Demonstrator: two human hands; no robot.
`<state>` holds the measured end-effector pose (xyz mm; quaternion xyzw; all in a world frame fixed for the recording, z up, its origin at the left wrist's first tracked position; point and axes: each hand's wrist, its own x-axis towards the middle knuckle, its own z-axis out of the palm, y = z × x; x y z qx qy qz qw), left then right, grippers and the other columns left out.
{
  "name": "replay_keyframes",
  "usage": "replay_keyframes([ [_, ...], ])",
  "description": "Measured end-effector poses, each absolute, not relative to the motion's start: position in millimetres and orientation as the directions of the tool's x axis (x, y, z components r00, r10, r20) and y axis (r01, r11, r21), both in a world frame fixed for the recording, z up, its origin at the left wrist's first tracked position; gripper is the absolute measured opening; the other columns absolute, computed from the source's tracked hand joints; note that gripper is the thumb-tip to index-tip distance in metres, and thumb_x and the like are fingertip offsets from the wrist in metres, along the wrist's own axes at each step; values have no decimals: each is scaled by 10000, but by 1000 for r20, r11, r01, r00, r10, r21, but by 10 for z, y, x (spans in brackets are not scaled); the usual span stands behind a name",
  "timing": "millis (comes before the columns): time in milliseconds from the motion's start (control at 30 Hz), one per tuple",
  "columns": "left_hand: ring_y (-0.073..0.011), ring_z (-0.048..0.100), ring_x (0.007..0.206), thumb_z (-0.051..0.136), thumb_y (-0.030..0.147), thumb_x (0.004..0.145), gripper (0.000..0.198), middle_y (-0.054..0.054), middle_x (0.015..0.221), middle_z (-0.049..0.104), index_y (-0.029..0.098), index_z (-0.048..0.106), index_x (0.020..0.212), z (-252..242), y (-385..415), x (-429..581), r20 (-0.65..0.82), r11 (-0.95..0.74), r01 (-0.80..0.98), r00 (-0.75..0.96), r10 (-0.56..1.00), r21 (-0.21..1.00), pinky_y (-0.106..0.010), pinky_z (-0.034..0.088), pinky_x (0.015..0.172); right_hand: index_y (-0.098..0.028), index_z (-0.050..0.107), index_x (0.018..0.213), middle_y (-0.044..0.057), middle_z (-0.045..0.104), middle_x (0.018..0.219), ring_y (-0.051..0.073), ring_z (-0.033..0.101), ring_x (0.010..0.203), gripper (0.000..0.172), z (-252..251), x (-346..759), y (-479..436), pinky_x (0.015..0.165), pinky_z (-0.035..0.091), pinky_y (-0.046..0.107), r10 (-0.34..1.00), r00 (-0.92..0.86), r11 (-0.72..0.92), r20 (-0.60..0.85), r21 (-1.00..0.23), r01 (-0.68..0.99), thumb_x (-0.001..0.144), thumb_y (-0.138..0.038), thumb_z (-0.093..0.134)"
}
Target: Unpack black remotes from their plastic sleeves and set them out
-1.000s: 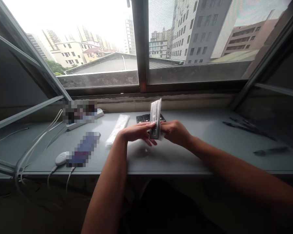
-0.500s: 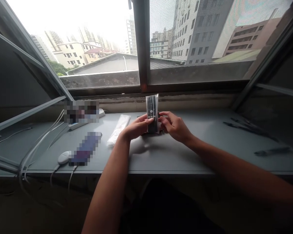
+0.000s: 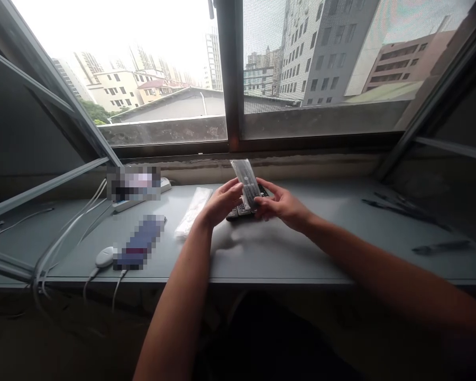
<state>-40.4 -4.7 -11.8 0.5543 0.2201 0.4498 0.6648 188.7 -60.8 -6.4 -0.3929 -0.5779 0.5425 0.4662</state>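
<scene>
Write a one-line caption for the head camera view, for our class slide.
Left hand and right hand hold a plastic-wrapped remote above a grey desk by an open window.

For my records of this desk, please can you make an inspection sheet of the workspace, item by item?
Surface: grey desk under the window; damage: nothing seen.
Job's things: remote control in a clear plastic sleeve, held up above a black keypad.
Clutter: white packet, pixelated object, dark tools.
Hands: left hand and right hand both hold the sleeve.
Cables: white cables at left.
Surroundings: window frame, buildings outside.
</scene>
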Motion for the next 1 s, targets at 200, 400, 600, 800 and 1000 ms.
replay_keyframes([
  [200, -327, 737, 1329, 855, 410, 939, 376, -168, 1444, 748, 176, 762, 1218, -140, 50, -428, 185, -75, -433, 218, 958, 898, -505, 560, 1191, -229, 555, 1681, 85, 866, 976, 244, 830, 839, 836, 77, 2259, -453, 614, 641, 278, 986, -160, 57, 41, -994, 92, 932, -330, 913],
  [400, -306, 768, 1257, 794, 398, 969, 284, -152, 1353, 786, 179, 757, 1146, -175, 126, -478, 184, -152, -391, 47, 982, 908, -491, 606, 1124, -165, 539, 1688, 119, 849, 977, 215, 806, 799, 717, 160, 2555, -341, 526, 602, 222, 999, 24, -53, -48, -917, 396, 1025, -211, 807],
  [600, -290, 795, 1187, 842, 403, 943, 319, -163, 1296, 792, 174, 736, 1137, -193, 160, -482, 203, -182, -394, 12, 979, 901, -502, 598, 1132, -186, 552, 1688, 112, 839, 987, 211, 797, 794, 675, 195, 2561, -376, 537, 633, 237, 985, -22, -143, -172, -879, 454, 1045, -136, 753],
  [800, -296, 789, 1212, 846, 442, 944, 360, -168, 1320, 779, 176, 725, 1154, -204, 166, -485, 207, -185, -375, 18, 978, 908, -513, 591, 1145, -174, 624, 1632, 110, 817, 958, 187, 786, 778, 596, 183, 2588, -352, 539, 629, 208, 993, 7, -108, -115, -908, 404, 1049, -143, 743],
  [1000, -284, 780, 1224, 851, 465, 927, 407, -172, 1354, 774, 174, 719, 1179, -179, 140, -496, 198, -174, -372, 28, 980, 912, -481, 590, 1137, -195, 585, 1672, 129, 838, 986, 206, 775, 721, 680, 102, 2724, -243, 467, 587, 228, 988, 145, -109, -44, -872, 478, 1024, -234, 789],
])
